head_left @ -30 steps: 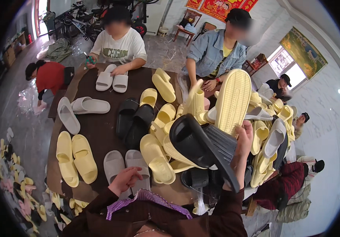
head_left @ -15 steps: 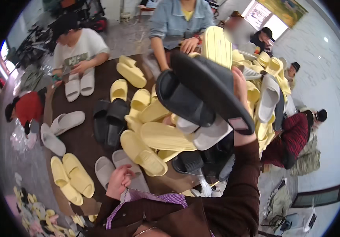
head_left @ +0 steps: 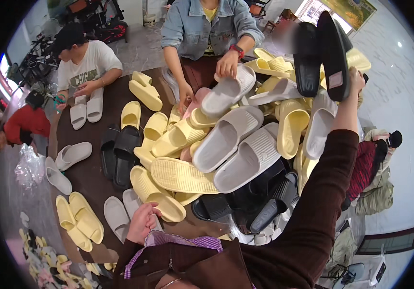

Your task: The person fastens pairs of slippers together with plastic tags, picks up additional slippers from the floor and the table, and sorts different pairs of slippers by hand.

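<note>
My right hand [head_left: 356, 84], arm stretched out to the far right, grips black slippers [head_left: 336, 58] held up above the pile. A yellow slipper [head_left: 359, 59] shows behind them by my fingers; whether I hold it too, I cannot tell. My left hand [head_left: 143, 220] is closed, fingers curled with nothing seen in them, close to my chest. Beside it lie a pair of grey slippers [head_left: 115, 216] and a yellow slipper [head_left: 161, 200]. Large grey slippers [head_left: 248, 156] lie on the heap of mixed slippers in front of me.
Across the brown table [head_left: 89, 171], a person in a denim jacket [head_left: 183, 29] has a hand on a grey slipper [head_left: 228, 91]. At the left, a person in a white shirt [head_left: 91, 60] handles a grey pair. Sorted pairs, including yellow slippers [head_left: 86, 216], line the table's left side.
My right hand has swung the black slippers up and to the far right, uncovering grey slippers on the heap. The person opposite has reached onto a grey slipper. My left hand stays near my chest.
</note>
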### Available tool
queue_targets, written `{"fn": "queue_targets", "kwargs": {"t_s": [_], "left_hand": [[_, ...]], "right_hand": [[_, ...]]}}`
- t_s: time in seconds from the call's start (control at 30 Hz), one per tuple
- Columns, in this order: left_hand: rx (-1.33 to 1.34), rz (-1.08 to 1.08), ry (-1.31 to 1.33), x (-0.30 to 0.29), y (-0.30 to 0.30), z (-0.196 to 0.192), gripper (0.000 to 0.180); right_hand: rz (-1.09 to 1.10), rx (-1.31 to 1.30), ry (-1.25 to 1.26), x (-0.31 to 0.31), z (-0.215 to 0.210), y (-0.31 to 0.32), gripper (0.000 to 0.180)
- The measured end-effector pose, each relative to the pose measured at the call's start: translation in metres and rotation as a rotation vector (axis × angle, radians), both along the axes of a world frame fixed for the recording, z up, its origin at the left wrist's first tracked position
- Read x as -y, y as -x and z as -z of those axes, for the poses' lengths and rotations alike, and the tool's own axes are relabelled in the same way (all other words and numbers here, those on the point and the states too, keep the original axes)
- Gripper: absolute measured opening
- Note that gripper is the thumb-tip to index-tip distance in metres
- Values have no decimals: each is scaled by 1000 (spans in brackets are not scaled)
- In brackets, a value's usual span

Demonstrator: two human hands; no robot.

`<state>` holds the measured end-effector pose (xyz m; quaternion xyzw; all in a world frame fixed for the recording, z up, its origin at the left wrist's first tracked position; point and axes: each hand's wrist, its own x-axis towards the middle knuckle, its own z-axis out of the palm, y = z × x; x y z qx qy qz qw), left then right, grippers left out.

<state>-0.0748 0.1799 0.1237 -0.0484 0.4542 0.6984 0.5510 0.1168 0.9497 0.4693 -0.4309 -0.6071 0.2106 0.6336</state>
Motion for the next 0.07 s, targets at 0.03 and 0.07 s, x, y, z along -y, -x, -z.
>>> {"fn": "queue_targets", "kwargs": {"t_s": [0.03,0.07], "left_hand": [[-9,-7,8,0,-3,-2,22],[-26,6,35,2,-4,-1,23]], "right_hand": [[-186,-32,-6,4,18,0,35],[-369,-65,-16,13,41,-4,46]]}}
